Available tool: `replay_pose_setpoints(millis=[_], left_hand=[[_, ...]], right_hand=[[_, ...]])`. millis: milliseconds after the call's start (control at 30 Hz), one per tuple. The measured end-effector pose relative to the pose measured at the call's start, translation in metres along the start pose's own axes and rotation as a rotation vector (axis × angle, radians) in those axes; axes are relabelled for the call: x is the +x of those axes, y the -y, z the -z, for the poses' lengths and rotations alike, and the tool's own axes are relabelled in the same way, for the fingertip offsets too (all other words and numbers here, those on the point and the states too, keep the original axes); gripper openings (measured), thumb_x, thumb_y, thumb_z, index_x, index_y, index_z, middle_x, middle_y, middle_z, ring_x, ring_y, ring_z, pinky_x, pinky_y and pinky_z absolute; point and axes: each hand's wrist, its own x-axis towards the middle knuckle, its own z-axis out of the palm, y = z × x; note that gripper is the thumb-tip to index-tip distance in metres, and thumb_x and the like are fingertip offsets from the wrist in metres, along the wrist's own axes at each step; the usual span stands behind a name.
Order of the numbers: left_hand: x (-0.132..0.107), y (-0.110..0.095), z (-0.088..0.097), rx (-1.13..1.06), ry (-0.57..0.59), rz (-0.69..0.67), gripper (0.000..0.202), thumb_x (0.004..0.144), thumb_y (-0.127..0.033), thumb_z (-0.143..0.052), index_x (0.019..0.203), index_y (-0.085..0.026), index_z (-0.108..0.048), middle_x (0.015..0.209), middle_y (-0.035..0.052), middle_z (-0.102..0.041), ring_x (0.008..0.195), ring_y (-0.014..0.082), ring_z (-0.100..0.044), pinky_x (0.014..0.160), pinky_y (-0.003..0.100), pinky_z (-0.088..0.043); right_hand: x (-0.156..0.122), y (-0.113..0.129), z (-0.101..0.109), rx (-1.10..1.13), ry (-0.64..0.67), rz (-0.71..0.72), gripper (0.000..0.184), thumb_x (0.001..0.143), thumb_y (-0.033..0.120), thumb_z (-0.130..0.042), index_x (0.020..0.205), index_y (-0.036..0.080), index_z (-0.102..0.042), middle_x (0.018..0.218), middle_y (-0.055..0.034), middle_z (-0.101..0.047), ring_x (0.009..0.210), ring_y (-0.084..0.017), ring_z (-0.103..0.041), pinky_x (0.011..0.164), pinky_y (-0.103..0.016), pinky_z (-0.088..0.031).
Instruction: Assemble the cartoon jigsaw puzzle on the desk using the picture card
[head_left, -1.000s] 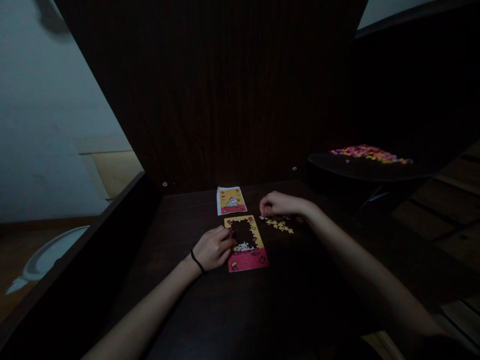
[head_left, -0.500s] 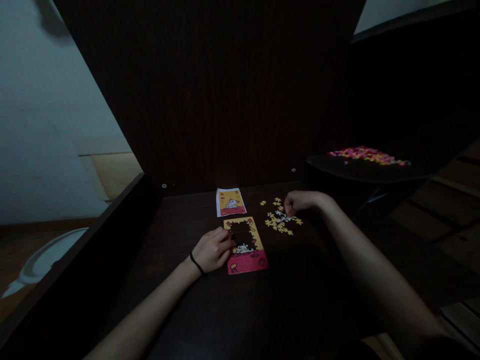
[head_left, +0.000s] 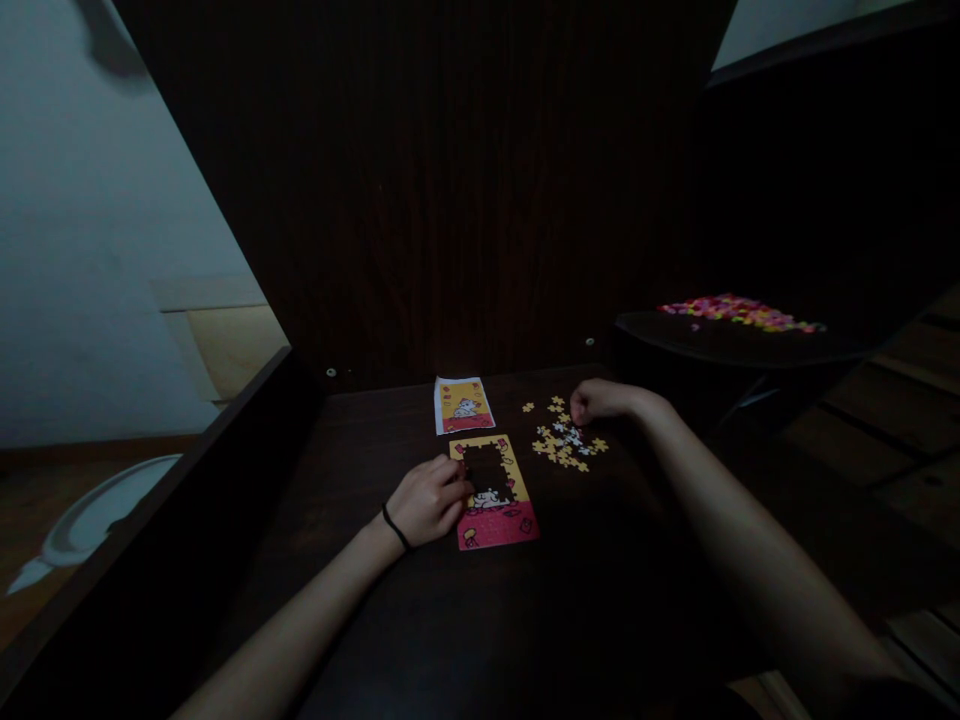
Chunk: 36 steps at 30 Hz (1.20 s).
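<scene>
A partly assembled jigsaw puzzle [head_left: 496, 528] lies on the dark tabletop, with a pink lower part, a yellow border and an open gap in its middle. My left hand [head_left: 429, 500], a black band round its wrist, rests at the puzzle's left edge with fingers bent over it. Right of the puzzle is a loose heap of yellow and white jigsaw pieces [head_left: 561, 452]. Over the heap's upper right side is my right hand [head_left: 591, 402], fingers closed and pointing down; whatever they pinch is hidden. Just behind the puzzle lies a small picture sheet [head_left: 463, 404] with the same yellow and pink design.
A tall dark panel [head_left: 450, 200] rises behind the tabletop, and a raised dark edge [head_left: 187, 490] runs along the left. On a dark surface at right lies a pile of small colourful pieces [head_left: 742, 312]. A whitish round object [head_left: 112, 505] is low on the left.
My right hand has drawn slightly up from the white pieces, which show more now. My left hand stays on the puzzle's edge. The whole view has shifted slightly.
</scene>
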Motion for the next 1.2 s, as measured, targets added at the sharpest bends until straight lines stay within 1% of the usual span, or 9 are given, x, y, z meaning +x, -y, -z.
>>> replay_pose_setpoints(millis=[133,300,433,600,733,867,967,1067,1200], left_hand=[[0.0,-0.001,0.0,-0.002,-0.016,-0.003,0.023,0.078,-0.017,-0.039,0.086,-0.016,-0.061,0.08,0.0056,-0.052,0.072,0.0168,-0.045,0.061,0.027,-0.039],[0.0,-0.001,0.001,-0.003,-0.02,-0.002,0.022,0.078,-0.016,-0.04,0.086,-0.016,-0.06,0.08,0.0056,-0.052,0.072,0.0166,-0.045,0.061,0.027,-0.039],[0.001,-0.001,0.002,-0.01,-0.011,0.001,0.022,0.078,-0.016,-0.039,0.086,-0.016,-0.06,0.08,0.0054,-0.052,0.072,0.0165,-0.045,0.061,0.027,-0.039],[0.001,-0.001,0.001,-0.01,-0.001,-0.005,0.023,0.078,-0.017,-0.038,0.087,-0.017,-0.06,0.081,0.0055,-0.052,0.073,0.0167,-0.046,0.061,0.027,-0.04],[0.001,-0.001,0.001,-0.002,-0.005,0.002,0.023,0.078,-0.016,-0.038,0.086,-0.017,-0.059,0.081,0.0056,-0.051,0.073,0.0163,-0.046,0.062,0.027,-0.04],[0.001,-0.001,0.002,-0.004,-0.004,0.0,0.023,0.077,-0.016,-0.038,0.087,-0.017,-0.059,0.08,0.0054,-0.051,0.073,0.0163,-0.045,0.062,0.027,-0.04],[0.001,0.0,0.001,-0.006,0.0,0.003,0.023,0.077,-0.015,-0.039,0.087,-0.017,-0.059,0.082,0.0054,-0.051,0.074,0.0166,-0.046,0.062,0.027,-0.04],[0.0,0.0,0.0,0.004,-0.002,0.01,0.023,0.076,-0.015,-0.039,0.087,-0.017,-0.059,0.082,0.0053,-0.051,0.074,0.0166,-0.046,0.063,0.027,-0.04],[0.0,0.0,0.0,0.006,-0.005,0.017,0.023,0.076,-0.015,-0.039,0.087,-0.017,-0.059,0.083,0.0056,-0.052,0.074,0.0168,-0.045,0.063,0.028,-0.04]], right_hand=[[0.01,0.006,-0.007,0.009,-0.11,0.113,0.015,0.059,0.016,-0.056,0.071,0.015,-0.064,0.067,-0.0009,-0.063,0.064,-0.014,-0.056,0.056,-0.021,-0.04],[0.018,0.02,-0.018,-0.013,-0.133,0.238,0.018,0.059,0.012,-0.054,0.075,0.015,-0.063,0.06,0.0019,-0.059,0.055,-0.01,-0.051,0.052,-0.019,-0.037],[0.018,0.025,-0.022,-0.015,-0.107,0.233,0.016,0.059,0.019,-0.059,0.074,0.014,-0.064,0.059,0.0011,-0.058,0.054,-0.01,-0.05,0.05,-0.019,-0.036],[0.017,0.032,-0.025,-0.06,-0.122,0.246,0.018,0.062,0.014,-0.053,0.075,0.014,-0.065,0.061,0.0003,-0.06,0.055,-0.011,-0.051,0.051,-0.02,-0.036],[0.018,0.032,-0.024,-0.06,-0.2,0.276,0.024,0.064,0.012,-0.048,0.081,0.014,-0.065,0.072,-0.0025,-0.064,0.062,-0.012,-0.054,0.057,-0.02,-0.039],[0.018,0.022,-0.017,-0.06,-0.214,0.188,0.023,0.062,0.012,-0.05,0.08,0.013,-0.066,0.074,-0.0037,-0.066,0.064,-0.013,-0.057,0.058,-0.021,-0.041],[0.014,0.012,-0.011,-0.061,-0.168,0.09,0.018,0.059,0.013,-0.054,0.072,0.014,-0.066,0.071,-0.0026,-0.066,0.063,-0.014,-0.058,0.056,-0.02,-0.041],[0.009,0.006,-0.007,-0.04,-0.104,0.009,0.011,0.059,0.019,-0.058,0.066,0.014,-0.065,0.068,-0.0026,-0.066,0.064,-0.015,-0.058,0.055,-0.021,-0.041],[0.006,0.005,-0.005,-0.051,-0.043,-0.024,0.008,0.056,0.02,-0.062,0.063,0.015,-0.064,0.066,-0.0024,-0.065,0.064,-0.016,-0.059,0.056,-0.021,-0.042]])
